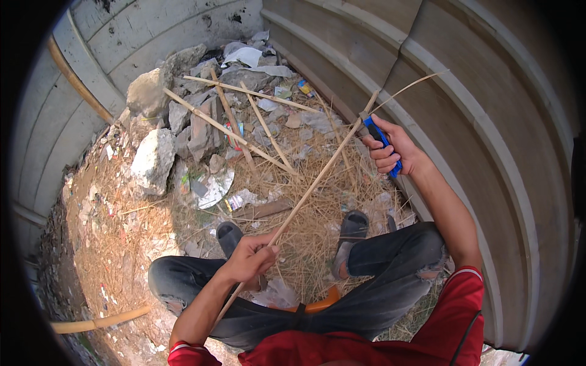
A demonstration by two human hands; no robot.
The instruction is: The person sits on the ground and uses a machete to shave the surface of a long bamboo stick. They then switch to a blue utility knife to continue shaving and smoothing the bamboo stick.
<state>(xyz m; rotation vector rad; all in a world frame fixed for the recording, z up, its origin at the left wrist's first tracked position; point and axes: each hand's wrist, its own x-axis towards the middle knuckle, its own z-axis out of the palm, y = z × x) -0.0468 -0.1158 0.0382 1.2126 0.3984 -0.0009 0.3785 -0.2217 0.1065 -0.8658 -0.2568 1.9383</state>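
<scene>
A long, thin bamboo strip (321,175) slants from my lap up to the right, across the space between my knees. My left hand (251,256) is closed around its lower part. In my right hand (390,148) is a blue utility knife (381,137), its handle wrapped by my fingers. The knife's blade end meets the strip near the strip's upper end. From that spot a thin curled sliver (412,86) sticks out to the upper right.
Several bamboo strips (229,129) lie crossed on straw, shavings and litter ahead of me. Rocks (152,160) are heaped at the far left. A ribbed metal wall (482,140) rises close on my right, a pale panel wall (43,140) on the left. A bamboo piece (101,321) lies lower left.
</scene>
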